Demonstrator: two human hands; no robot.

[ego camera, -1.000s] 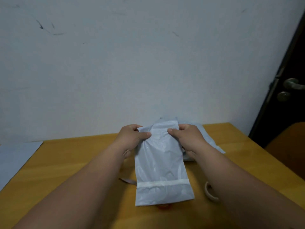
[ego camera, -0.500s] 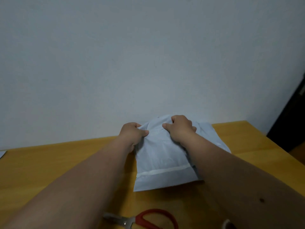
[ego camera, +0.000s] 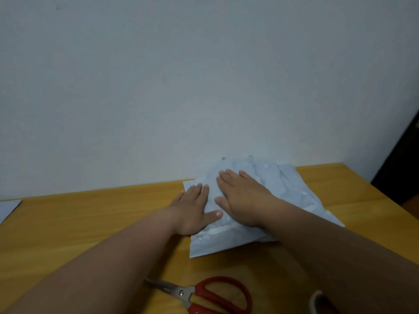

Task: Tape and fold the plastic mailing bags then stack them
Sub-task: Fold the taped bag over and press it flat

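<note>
A folded bag (ego camera: 226, 240) is being pressed flat atop the stack (ego camera: 292, 189) by the left hand (ego camera: 192, 209) and right hand (ego camera: 243, 200), fingers spread, beyond the scissors (ego camera: 204, 295).

head view, angled down, near table (ego camera: 90, 223)

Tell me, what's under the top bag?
More pale bags in a pile poke out behind and beside the top bag. Both hands, left and right, press it flat. The pile's middle is covered.
</note>
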